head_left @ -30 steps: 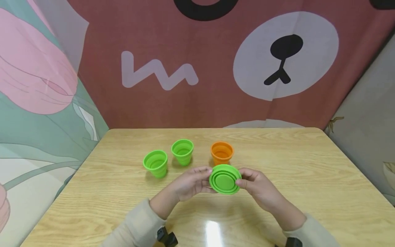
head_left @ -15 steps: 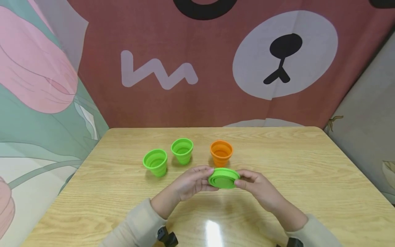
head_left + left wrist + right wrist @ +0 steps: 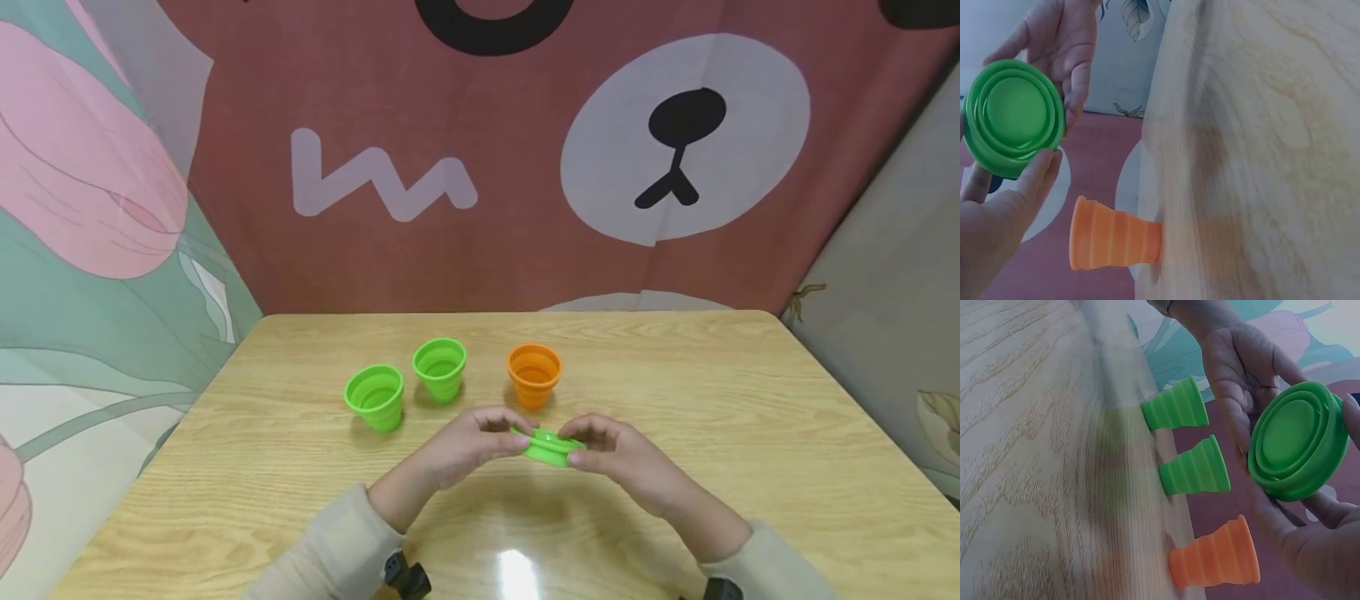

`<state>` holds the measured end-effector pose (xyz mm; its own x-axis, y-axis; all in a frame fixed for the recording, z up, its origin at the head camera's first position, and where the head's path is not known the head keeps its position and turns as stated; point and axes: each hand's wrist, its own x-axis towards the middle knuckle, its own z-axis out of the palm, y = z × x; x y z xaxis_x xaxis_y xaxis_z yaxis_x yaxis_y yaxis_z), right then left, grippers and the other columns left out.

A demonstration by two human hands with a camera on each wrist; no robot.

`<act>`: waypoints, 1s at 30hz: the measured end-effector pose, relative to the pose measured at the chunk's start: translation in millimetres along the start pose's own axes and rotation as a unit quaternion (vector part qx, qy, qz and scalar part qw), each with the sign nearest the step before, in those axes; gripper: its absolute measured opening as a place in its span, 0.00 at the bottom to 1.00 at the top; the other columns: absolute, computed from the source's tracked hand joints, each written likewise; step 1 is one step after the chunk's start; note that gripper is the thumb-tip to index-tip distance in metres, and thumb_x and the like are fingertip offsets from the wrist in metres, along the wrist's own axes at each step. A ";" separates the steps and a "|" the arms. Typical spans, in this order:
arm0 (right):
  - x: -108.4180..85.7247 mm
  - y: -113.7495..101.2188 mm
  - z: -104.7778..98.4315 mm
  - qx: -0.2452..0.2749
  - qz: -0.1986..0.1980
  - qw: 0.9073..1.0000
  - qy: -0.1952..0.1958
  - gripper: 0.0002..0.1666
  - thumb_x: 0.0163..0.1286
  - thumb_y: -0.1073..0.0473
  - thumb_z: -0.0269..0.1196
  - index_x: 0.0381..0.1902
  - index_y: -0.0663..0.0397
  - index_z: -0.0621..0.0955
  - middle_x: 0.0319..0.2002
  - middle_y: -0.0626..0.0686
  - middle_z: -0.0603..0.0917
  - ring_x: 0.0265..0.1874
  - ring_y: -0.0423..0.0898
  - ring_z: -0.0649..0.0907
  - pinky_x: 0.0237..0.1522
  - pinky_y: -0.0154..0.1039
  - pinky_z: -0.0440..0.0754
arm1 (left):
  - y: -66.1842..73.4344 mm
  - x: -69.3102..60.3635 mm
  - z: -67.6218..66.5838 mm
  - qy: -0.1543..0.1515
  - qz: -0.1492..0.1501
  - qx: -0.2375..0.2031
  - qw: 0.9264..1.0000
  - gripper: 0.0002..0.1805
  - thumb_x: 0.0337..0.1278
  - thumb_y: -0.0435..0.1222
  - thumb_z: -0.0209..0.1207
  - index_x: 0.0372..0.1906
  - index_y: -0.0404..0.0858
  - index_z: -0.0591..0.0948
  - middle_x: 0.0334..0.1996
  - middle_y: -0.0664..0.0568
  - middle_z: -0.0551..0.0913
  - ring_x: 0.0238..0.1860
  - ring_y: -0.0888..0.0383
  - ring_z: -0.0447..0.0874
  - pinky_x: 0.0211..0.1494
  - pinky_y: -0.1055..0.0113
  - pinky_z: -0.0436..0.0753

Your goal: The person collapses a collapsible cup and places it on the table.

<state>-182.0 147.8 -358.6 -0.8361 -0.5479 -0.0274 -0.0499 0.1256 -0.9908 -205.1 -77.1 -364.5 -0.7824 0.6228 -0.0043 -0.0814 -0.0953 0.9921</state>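
Observation:
A collapsed green cup [image 3: 550, 451], folded into a flat disc, is held above the table between both hands. The left hand [image 3: 468, 447] grips its left edge and the right hand [image 3: 632, 463] pinches its right edge, thumbs on the near side. In the left wrist view the ringed face of the disc [image 3: 1017, 111] shows, and the right wrist view has the same green disc [image 3: 1297, 440] tilted between the fingers. Behind the hands an expanded orange cup [image 3: 534, 377] stands upright on the table.
Two expanded green cups, one at the left [image 3: 376, 398] and one farther back [image 3: 440, 370], stand on the wooden table [image 3: 735, 392]. A patterned cloth [image 3: 390, 267] hangs behind the table's far edge.
The green disc has tipped from facing the head camera to nearly edge-on, and it sits slightly lower. The fingers of both hands have shifted over its rim. The standing cups have not moved.

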 end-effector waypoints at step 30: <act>-4.6 5.1 9.5 -0.229 -0.014 0.966 0.114 0.43 0.38 0.54 0.71 0.53 0.56 0.66 0.48 0.56 0.68 0.44 0.53 0.68 0.41 0.49 0.69 | -16.1 10.0 2.7 -0.046 0.042 0.048 0.997 0.29 0.44 0.25 0.58 0.56 0.28 0.62 0.54 0.41 0.67 0.55 0.51 0.65 0.58 0.60 0.63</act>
<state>-173.2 143.1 -364.7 -0.9271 -0.3660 0.0811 -0.2679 0.4955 -0.8262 -209.9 -67.3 -380.2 -0.7240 0.6845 0.0855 0.0443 -0.0775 0.9960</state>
